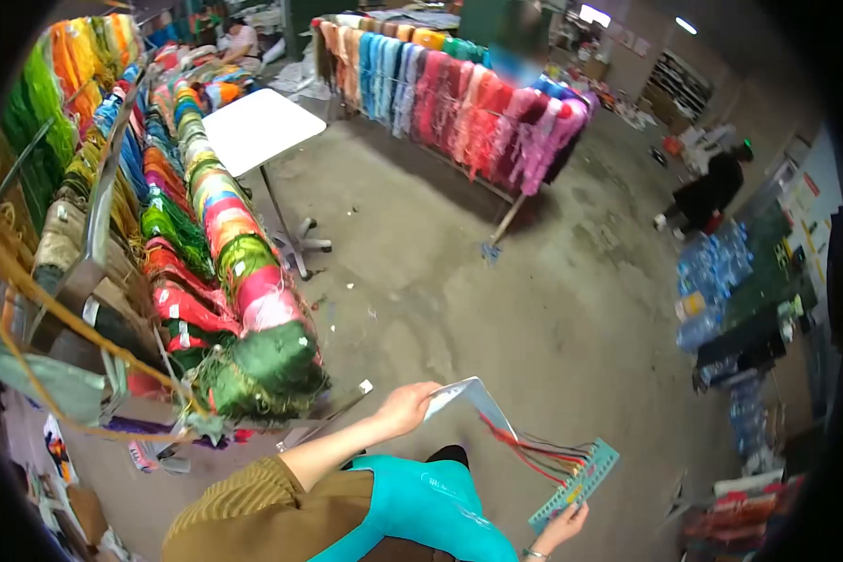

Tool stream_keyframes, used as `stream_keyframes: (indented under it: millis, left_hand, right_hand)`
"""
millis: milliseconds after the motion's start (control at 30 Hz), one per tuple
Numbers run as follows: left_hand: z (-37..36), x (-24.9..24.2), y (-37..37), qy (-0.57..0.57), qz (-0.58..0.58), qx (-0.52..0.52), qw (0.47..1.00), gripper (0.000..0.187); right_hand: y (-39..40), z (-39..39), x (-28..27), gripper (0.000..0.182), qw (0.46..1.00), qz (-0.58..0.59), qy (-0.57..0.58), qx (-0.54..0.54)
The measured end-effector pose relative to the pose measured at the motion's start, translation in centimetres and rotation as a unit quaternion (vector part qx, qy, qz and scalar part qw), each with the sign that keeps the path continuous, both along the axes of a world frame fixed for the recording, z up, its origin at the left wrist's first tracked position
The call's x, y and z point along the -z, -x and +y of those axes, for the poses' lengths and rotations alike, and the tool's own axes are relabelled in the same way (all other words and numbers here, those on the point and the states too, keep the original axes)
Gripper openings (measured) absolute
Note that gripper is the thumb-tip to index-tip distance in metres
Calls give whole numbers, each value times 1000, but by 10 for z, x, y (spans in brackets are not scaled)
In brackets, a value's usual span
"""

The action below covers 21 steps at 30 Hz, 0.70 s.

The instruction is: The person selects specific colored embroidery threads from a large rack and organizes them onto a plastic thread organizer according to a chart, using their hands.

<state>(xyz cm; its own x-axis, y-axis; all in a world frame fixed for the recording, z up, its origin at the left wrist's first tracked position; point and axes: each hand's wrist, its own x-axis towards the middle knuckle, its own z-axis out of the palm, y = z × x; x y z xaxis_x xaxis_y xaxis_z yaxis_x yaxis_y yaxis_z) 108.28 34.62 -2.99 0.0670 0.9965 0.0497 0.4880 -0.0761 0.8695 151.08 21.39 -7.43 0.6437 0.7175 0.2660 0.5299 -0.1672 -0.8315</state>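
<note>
My left hand point(408, 408) is closed on the edge of a folded white sheet point(482, 401), held out in front of my body. Lower down on the right, my right hand point(560, 532) grips the near end of a teal strip with holes along its edges point(576, 487). Red, dark and yellowish threads point(534, 451) run from the strip toward the sheet. Below both hands shows my turquoise apron point(421, 496).
Racks of coloured yarn hanks point(253, 248) stand close on my left. Another yarn rack point(459, 103) crosses the back, near a white-topped table point(264, 129). Water bottles point(712, 281) are stacked at right, where a person in dark clothes point(712, 192) bends forward.
</note>
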Motion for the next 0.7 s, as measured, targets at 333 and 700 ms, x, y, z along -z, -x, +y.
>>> stream_keyframes:
  millis: [333,700]
  left_hand:
    - [198,36,53,58,-203,-292,933,28]
    - [269,-47,174,-79,-537,-463,701,33]
  right_hand:
    - [31,403,-9,21,979,0,1,-205]
    - [326,771,-82,23,789,18,-78,-609]
